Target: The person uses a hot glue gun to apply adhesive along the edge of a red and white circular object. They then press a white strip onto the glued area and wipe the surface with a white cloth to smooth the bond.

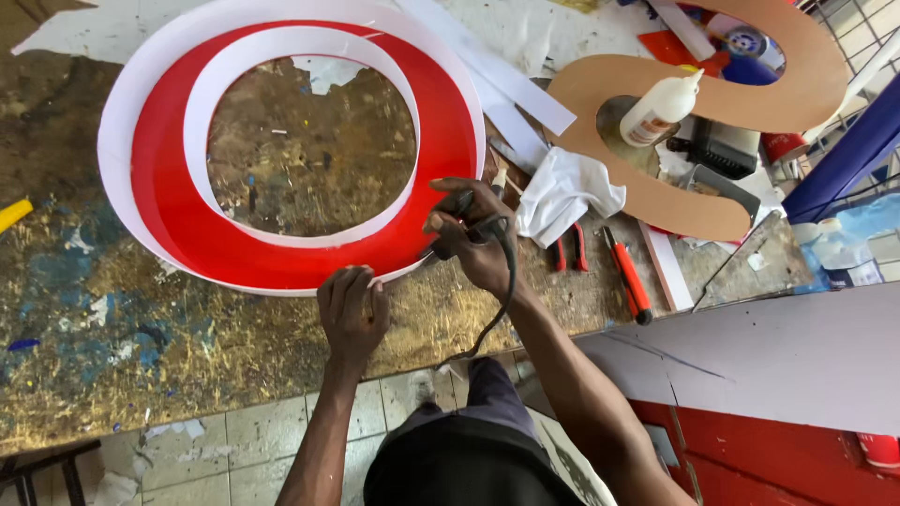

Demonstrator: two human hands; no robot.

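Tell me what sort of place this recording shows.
Probably a sign-making workshop: a big red and white ring-shaped letter on a paint-stained workbench, a brown S-shaped cutout, and a glue bottle.

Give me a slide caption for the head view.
Left hand steadies red-and-white ring letter while right hand holds corded tool at its rim.

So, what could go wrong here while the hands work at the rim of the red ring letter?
The left hand presses the white rim of the red ring letter close to the corded tool in the right hand, so its fingers might get hurt. The black cord hangs over the worktable edge and may snag. The glue bottle lies tilted and could leak.
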